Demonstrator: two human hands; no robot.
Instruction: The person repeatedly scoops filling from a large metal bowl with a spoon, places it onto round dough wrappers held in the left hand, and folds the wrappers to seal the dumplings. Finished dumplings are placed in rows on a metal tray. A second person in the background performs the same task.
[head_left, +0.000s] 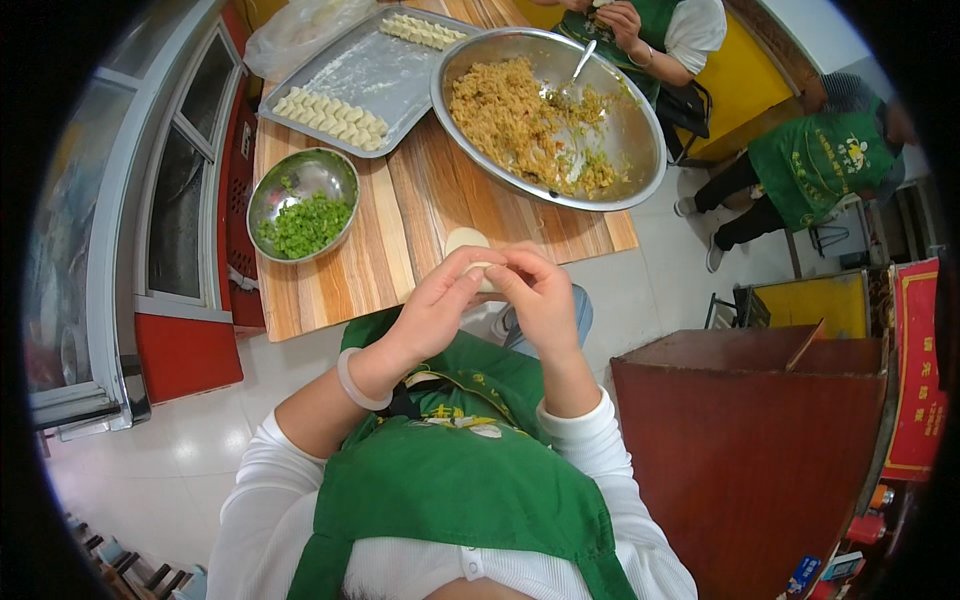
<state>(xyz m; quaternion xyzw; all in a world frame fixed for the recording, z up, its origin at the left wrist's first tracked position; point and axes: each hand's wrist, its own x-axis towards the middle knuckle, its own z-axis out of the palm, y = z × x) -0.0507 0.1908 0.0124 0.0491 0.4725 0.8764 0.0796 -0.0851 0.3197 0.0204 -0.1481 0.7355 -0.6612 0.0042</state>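
My left hand (442, 296) and my right hand (538, 291) meet at the table's front edge, both pinching one small dumpling (480, 271) of pale dough; its filling is hidden by my fingers. Just beyond them a round dough wrapper (466, 240) lies on the wooden table. A large steel bowl (645, 180) holds a rice-like brown filling with green bits, and a metal spoon (584, 60) leans in it. To its left, a floured metal tray (360, 82) carries rows of folded dumplings (330, 116) at the near end and more at the far end.
A smaller steel bowl (253, 217) of chopped greens (307, 225) stands at the table's left. A plastic bag (300, 37) lies behind the tray. Across the table sits a person in a green apron; another (821, 161) stands at right. A brown cabinet (742, 435) is at my right.
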